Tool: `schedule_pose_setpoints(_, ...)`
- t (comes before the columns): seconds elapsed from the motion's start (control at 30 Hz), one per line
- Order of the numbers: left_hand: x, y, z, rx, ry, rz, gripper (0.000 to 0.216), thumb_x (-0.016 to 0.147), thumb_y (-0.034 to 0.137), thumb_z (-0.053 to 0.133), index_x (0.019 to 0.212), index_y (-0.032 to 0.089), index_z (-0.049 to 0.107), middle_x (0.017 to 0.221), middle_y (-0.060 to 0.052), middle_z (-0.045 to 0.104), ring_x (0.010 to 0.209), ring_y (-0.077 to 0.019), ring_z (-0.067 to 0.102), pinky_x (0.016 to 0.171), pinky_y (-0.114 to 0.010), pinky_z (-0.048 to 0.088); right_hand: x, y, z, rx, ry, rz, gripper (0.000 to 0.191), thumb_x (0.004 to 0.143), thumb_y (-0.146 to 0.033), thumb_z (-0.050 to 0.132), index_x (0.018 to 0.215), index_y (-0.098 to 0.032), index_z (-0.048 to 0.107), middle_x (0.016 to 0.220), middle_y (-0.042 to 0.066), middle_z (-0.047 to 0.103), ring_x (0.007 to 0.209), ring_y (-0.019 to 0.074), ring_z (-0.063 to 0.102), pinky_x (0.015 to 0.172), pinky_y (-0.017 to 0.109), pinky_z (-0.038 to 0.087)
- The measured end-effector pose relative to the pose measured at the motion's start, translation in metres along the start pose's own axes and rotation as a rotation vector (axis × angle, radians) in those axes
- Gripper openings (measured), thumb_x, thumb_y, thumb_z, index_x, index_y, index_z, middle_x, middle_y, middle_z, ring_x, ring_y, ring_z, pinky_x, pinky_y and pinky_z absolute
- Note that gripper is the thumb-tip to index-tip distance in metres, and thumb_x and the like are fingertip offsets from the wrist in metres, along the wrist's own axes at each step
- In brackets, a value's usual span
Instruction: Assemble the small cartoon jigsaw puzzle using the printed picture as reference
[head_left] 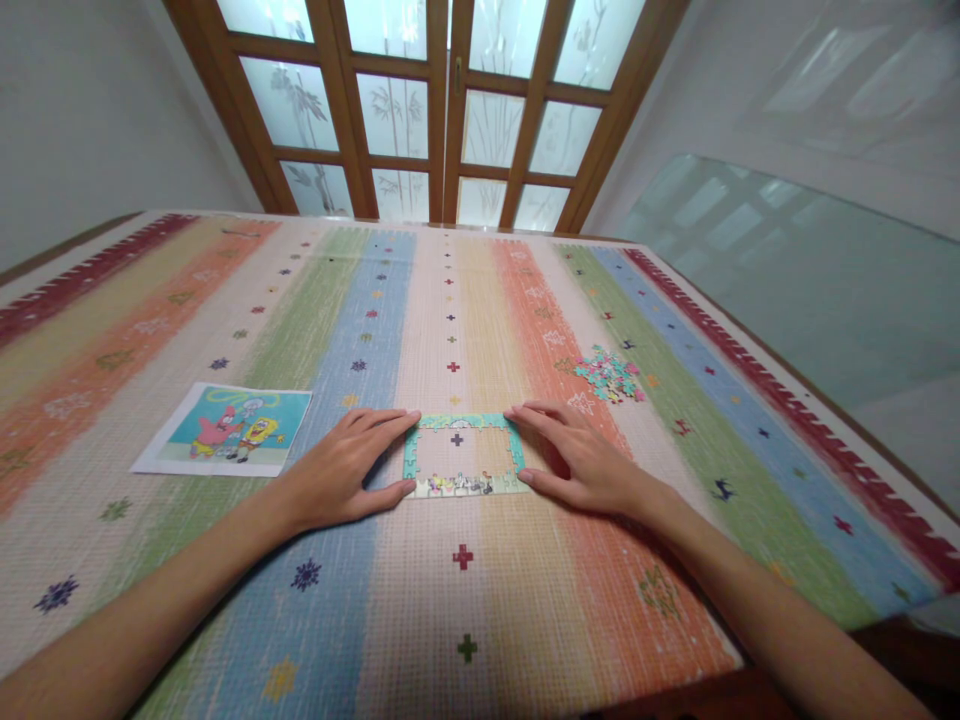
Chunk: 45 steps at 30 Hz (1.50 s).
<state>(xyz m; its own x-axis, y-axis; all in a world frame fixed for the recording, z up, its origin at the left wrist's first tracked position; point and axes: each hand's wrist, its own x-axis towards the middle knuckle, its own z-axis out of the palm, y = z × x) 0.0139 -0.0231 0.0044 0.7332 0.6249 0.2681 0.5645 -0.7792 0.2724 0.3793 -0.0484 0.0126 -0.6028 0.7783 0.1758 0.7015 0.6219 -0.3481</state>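
Observation:
A rectangular jigsaw puzzle border [463, 421] lies flat on the striped tablecloth, its edge pieces joined around a middle through which the cloth shows. The top and sides are mostly teal; the bottom strip has mixed colours. My left hand [352, 465] grips its left side, fingertips at the upper corner and thumb at the lower one. On the opposite side, my right hand [574, 455] holds the border the same way. Up and to the right sits a pile of loose puzzle pieces [611, 375], teal and pink. A printed cartoon picture [232, 428] rests left of my left hand.
A striped tablecloth [465, 600] with small printed motifs covers the table. Beyond its far edge stands a wooden door with frosted panes [394, 115]. Pale walls rise at both sides, and a glassy panel [795, 250] leans or hangs at the right.

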Motion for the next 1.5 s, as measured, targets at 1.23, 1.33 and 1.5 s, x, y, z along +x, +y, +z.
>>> schedule_pose_setpoints(1.23, 0.0013, 0.0032, -0.0039, 0.001, 0.003, -0.078, 0.090, 0.082, 0.060, 0.067, 0.155, 0.022, 0.031, 0.142, -0.017, 0.058, 0.125, -0.0377, 0.057, 0.113, -0.057, 0.036, -0.0009, 0.0042, -0.0009, 0.121, -0.011, 0.044, 0.097, 0.080, -0.057, 0.076, 0.160, -0.027, 0.030, 0.150, 0.018, 0.048, 0.139, 0.0396, 0.045, 0.113, 0.064, 0.042)
schedule_pose_setpoints(1.33, 0.0015, 0.0036, -0.0040, 0.003, 0.013, -0.066, 0.090, 0.082, 0.061, 0.067, 0.154, 0.021, 0.032, 0.141, -0.017, 0.059, 0.124, -0.0374, 0.058, 0.112, -0.057, 0.037, -0.0007, 0.0044, -0.0018, 0.114, -0.018, 0.052, 0.095, 0.081, -0.056, 0.075, 0.160, -0.026, 0.032, 0.150, 0.019, 0.048, 0.139, 0.0404, 0.045, 0.111, 0.064, 0.042)
schedule_pose_setpoints(1.5, 0.0021, 0.0048, -0.0046, 0.022, 0.031, -0.075, 0.087, 0.082, 0.062, 0.067, 0.151, 0.019, 0.037, 0.139, -0.018, 0.060, 0.123, -0.0376, 0.058, 0.110, -0.058, 0.039, -0.0006, 0.0039, -0.0036, 0.110, -0.029, 0.053, 0.094, 0.081, -0.055, 0.075, 0.159, -0.025, 0.033, 0.150, 0.019, 0.049, 0.140, 0.0396, 0.044, 0.113, 0.064, 0.042)
